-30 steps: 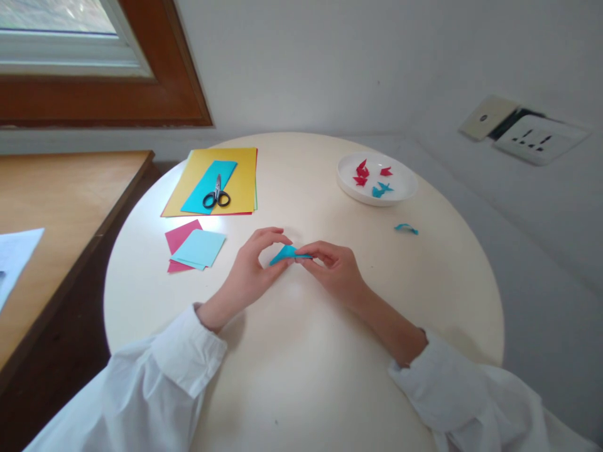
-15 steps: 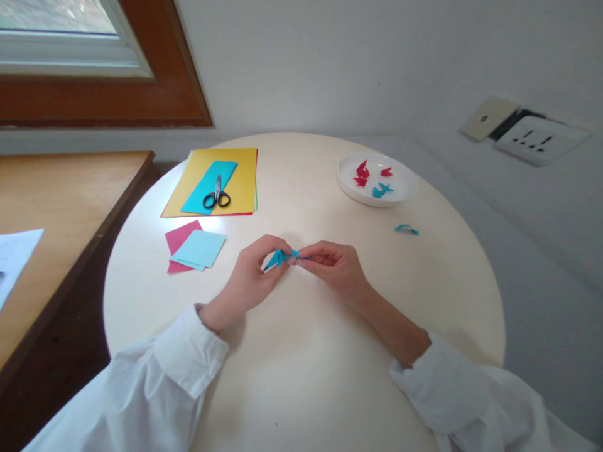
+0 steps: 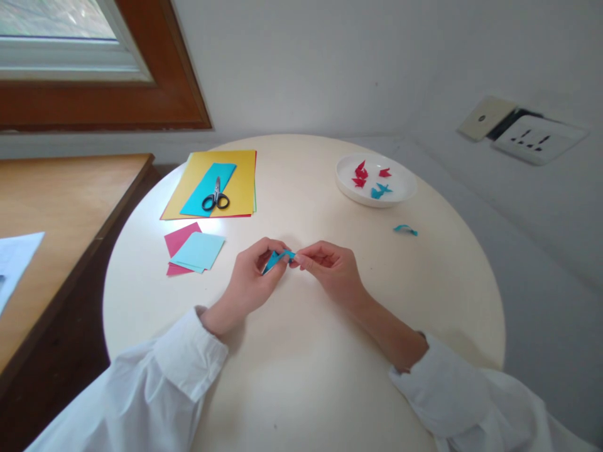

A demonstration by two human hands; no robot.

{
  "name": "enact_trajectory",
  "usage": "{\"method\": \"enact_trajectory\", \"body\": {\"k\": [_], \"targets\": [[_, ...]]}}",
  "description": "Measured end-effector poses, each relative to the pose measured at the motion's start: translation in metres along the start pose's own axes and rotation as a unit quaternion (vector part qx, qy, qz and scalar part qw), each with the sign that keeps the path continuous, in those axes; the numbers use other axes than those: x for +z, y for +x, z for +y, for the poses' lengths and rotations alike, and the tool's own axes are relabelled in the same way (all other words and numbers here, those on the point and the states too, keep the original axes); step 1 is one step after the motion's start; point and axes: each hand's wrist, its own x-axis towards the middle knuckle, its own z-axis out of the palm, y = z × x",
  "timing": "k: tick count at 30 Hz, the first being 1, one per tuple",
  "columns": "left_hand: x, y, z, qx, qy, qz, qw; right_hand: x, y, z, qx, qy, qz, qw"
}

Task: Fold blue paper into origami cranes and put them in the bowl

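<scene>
One blue paper [image 3: 273,258], over the table [image 3: 301,376] midway between its side edges: I've got left hand [image 3: 255,270] and right hand [image 3: 334,267] pinching it; shows slimmer than a moment ago, probably mid-fold.

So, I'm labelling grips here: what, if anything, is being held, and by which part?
Folded blue paper: the left hand pinches it near its middle, the right hand at its right end; the exact contact spots are hidden.

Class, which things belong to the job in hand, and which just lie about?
Belonging: blue paper, held by left hand and right hand; probably paper squares, coloured sheets, scissors, dish of folded pieces.

Seemingly lying about: white paper on wooden desk, blue strip.
</scene>
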Motion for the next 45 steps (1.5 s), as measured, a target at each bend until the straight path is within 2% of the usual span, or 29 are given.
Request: {"method": "enact_trajectory", "body": {"k": [12, 28, 36, 39, 45], "targets": [[0.0011, 0.0007, 0.0058, -0.057, -0.028, 0.016, 0.998, 0.0015, -0.0006, -0.0007, -0.04, -0.019, 0.014, 0.999], [0.0071, -0.0008, 0.0046, -0.052, -0.062, 0.042, 0.996, 0.0058, -0.004, -0.003, -0.056, -0.04, 0.027, 0.997], [0.0071, 0.0003, 0.008, -0.048, -0.037, 0.051, 0.997, 0.0067, -0.0036, -0.0047, -0.038, -0.055, 0.029, 0.997], [0.0054, 0.0014, 0.0067, -0.049, 0.001, 0.035, 0.998, 0.0053, -0.0034, -0.0035, -0.035, -0.066, 0.024, 0.997], [-0.001, 0.0044, 0.0034, -0.074, 0.107, -0.073, 0.989, 0.0009, -0.0018, -0.0014, -0.027, -0.116, -0.006, 0.993]]}}
